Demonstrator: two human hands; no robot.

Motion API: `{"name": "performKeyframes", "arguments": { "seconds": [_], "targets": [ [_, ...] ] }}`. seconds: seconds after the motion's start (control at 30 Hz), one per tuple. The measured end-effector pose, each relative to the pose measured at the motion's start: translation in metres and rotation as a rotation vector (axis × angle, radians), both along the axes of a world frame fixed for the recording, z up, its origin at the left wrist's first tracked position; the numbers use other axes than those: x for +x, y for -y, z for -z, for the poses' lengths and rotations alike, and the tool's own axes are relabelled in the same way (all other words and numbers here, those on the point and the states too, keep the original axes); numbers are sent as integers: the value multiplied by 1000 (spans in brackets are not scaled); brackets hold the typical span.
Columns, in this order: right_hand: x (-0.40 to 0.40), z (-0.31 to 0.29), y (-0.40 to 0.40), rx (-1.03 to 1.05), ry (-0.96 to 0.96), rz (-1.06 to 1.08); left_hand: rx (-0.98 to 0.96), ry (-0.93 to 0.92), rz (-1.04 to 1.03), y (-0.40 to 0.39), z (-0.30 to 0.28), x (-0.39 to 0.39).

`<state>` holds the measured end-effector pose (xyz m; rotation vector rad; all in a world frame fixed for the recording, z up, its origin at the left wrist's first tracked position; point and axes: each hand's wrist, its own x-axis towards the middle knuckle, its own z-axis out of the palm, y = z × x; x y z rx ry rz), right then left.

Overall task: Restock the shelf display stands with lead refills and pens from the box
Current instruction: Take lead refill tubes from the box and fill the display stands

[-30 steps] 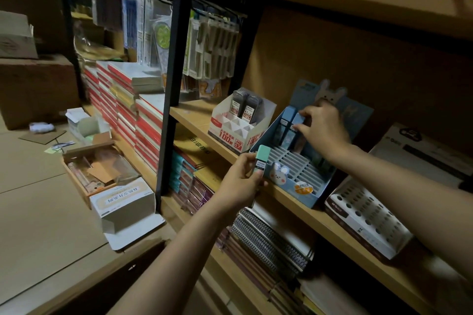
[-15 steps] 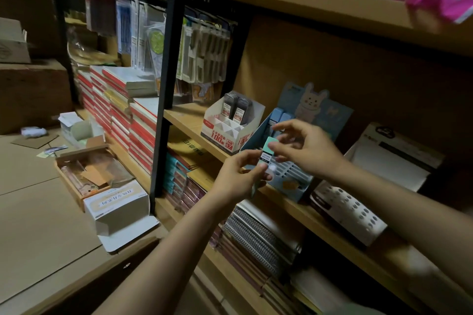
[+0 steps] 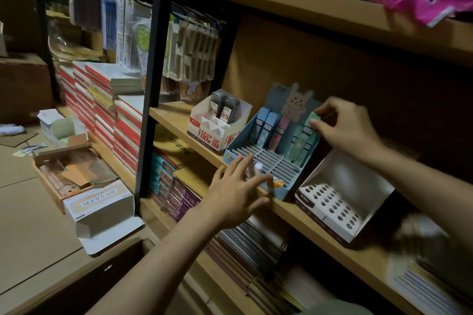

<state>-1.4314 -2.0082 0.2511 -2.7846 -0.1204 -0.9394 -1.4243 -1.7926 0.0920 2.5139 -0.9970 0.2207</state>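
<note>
A blue display stand (image 3: 265, 161) with a rabbit backboard sits on the middle shelf; blue, pink and green lead refill cases stand in its back row. My right hand (image 3: 344, 126) pinches a green lead refill case (image 3: 310, 123) at the stand's back right corner. My left hand (image 3: 236, 190) hovers with fingers spread, holding nothing, in front of the stand's lower edge. To the stand's left sits a white and red stand (image 3: 217, 129) with two dark refill packs (image 3: 225, 107). A white stand with round holes (image 3: 332, 206) is on the right.
On the floor at left lie an open cardboard box (image 3: 67, 172) with supplies, a white carton (image 3: 98, 203) and a small open box (image 3: 60, 128). Stacked notebooks (image 3: 110, 115) fill the left shelving. A black upright post (image 3: 149, 100) divides the shelves. Spiral notebooks (image 3: 245, 243) lie below.
The green refill case passed from my left hand to my right, which carried it up to the stand's back right. My left hand opened and dropped lower.
</note>
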Motion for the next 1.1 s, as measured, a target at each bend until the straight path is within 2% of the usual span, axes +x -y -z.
{"name": "performKeyframes", "arguments": {
  "seconds": [0.17, 0.5, 0.7, 0.8, 0.9, 0.97, 1.0, 1.1],
  "targets": [
    [9, 21, 1, -66, -12, -12, 42, 39, -11, -2, 5, 3],
    [22, 48, 3, 29, -35, 80, 18, 27, 2, 0, 8, 6],
    [20, 44, -7, -115, -79, 146, 30, 2, 28, -1, 7, 5],
    [8, 38, -16, 0, -57, 158, -32, 10, 68, -11, 0, 2],
    [-26, 50, -36, 223, 67, -29, -272, 59, 114, -29, -2, -6],
    [-53, 74, -59, 326, 47, -195, -376, -36, 144, -42, 3, -13],
    [-64, 91, -71, 360, 4, -267, -370, -127, 144, -49, 9, -19],
    [-87, 152, -107, 389, -296, -401, -151, -413, 77, -74, 42, -43]
  ]
}}
